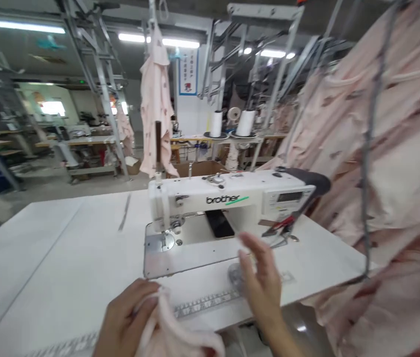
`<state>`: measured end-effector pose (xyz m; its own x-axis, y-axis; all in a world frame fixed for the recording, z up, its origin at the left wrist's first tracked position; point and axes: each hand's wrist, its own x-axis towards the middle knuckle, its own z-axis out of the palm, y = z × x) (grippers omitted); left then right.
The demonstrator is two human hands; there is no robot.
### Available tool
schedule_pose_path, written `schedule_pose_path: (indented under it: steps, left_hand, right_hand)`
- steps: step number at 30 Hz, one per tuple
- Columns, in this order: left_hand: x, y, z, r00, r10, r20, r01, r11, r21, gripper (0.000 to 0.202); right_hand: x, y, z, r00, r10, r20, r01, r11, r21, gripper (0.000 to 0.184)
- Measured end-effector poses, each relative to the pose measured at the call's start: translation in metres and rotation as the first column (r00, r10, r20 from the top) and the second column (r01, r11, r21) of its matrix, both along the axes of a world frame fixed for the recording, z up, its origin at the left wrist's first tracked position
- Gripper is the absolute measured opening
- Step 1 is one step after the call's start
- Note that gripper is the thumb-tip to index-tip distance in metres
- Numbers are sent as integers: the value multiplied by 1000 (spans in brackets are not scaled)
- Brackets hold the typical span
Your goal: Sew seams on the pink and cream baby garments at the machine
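Observation:
My left hand (126, 317) is closed on a piece of pale pink fabric (173, 332) at the near edge of the white sewing table (65, 263). My right hand (260, 275) hovers over the table just right of centre, fingers stretched out and apart, holding nothing, slightly blurred. Behind both hands stands a white Brother sewing machine (228, 198) with its needle and presser foot (165, 230) at the left over a metal plate. A dark phone (219, 224) lies on the machine bed under the arm.
A large bundle of pink printed garments (392, 163) hangs at the right, close to the table. Red-handled scissors (282, 225) lie by the machine's right end. A ruler strip (206, 302) runs along the table front. Thread cones (246, 123), another hanging garment (156, 99) and other workbenches stand behind.

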<state>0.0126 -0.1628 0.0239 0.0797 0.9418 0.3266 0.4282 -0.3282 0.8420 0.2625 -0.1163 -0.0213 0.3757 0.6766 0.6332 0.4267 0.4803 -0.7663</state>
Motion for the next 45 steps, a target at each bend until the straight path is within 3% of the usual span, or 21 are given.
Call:
schedule_pose_path:
  steps: [1, 2, 4, 5, 7, 10, 14, 16, 18, 21, 22, 24, 26, 28, 30, 33, 36, 39, 41, 43, 45]
  left_hand:
    - [2, 0, 3, 999, -41, -30, 40, 999, -20, 26]
    - [3, 0, 5, 996, -62, -62, 60, 997, -40, 25]
    - [2, -2, 8, 994, -49, -93, 40, 995, -94, 21]
    - [1, -4, 8, 996, -14, -89, 2, 992, -123, 19]
    - [-2, -8, 8, 995, 87, -54, -95, 981, -167, 14]
    - [-5, -11, 6, 985, 171, -31, -173, 966, -192, 10]
    - [-8, -10, 2, 988, 32, -153, -49, 993, -105, 12]
    - [-9, -9, 1, 975, -33, -218, 27, 999, -33, 14]
    - [-9, -9, -1, 963, -70, -258, 87, 995, 55, 16]
    - [-10, -11, -6, 954, -62, -295, 136, 962, 238, 18]
    - [-10, -11, -8, 953, -50, -299, 142, 944, 296, 20]
    - [-10, -12, -13, 958, -45, -284, 154, 915, 374, 23]
    - [-10, -13, -18, 969, -68, -237, 158, 910, 383, 23]
    - [-11, -12, -22, 987, -38, -155, 91, 932, 350, 20]
    - [-11, -12, -26, 995, 74, -64, -52, 953, 298, 16]
    - [-11, -9, -31, 970, 243, 6, -238, 942, 235, 13]
    - [-9, -6, -29, 964, 265, 5, -261, 947, 188, 10]
    - [-11, -4, -16, 976, 195, 94, -187, 979, -85, 21]
    - [-14, -3, -4, 988, 67, 137, -30, 965, -260, 31]
    - [-19, 1, 7, 994, -55, 89, 79, 953, -294, 28]
    - [-24, 8, 16, 998, -65, 24, 69, 963, -261, 19]
  right_hand:
    - [-24, -10, 6, 940, 341, 17, -336, 932, -139, 31]
    - [-45, -18, 12, 820, 571, -33, -563, 795, -228, 32]
    - [-75, -27, 21, 564, 815, -131, -805, 509, -304, 31]
    - [-85, -28, 25, 502, 850, -160, -846, 443, -297, 28]
    - [-97, -25, 29, 492, 856, -157, -854, 440, -277, 22]
    - [-99, -21, 35, 583, 810, -60, -784, 542, -303, 12]
    - [-88, -22, 49, 591, 787, 178, -651, 595, -471, 11]
    - [-84, -18, 56, 565, 799, 208, -610, 574, -547, 18]
    - [-83, -8, 57, 503, 864, 4, -684, 400, -610, 21]
    - [-92, 9, 45, 262, 817, -513, -849, -57, -525, 20]
    - [-96, 13, 39, 199, 756, -624, -871, -155, -466, 21]
    - [-106, 17, 27, 148, 662, -735, -900, -217, -377, 21]
    - [-112, 14, 18, 129, 605, -786, -922, -218, -319, 20]
    - [-114, 5, 16, 134, 596, -792, -944, -167, -286, 26]
    - [-110, -6, 17, 244, 675, -697, -946, 8, -323, 31]
    - [-106, -25, 21, 507, 777, -373, -844, 358, -400, 34]
    - [-107, -37, 21, 641, 749, -170, -723, 513, -463, 25]
    - [-107, -34, 23, 668, 741, -67, -683, 575, -449, 25]
    - [-103, -26, 28, 610, 793, 6, -716, 554, -424, 25]
    - [-99, -17, 33, 546, 836, 51, -746, 513, -425, 23]
    - [-97, -8, 36, 545, 838, 35, -744, 502, -442, 22]
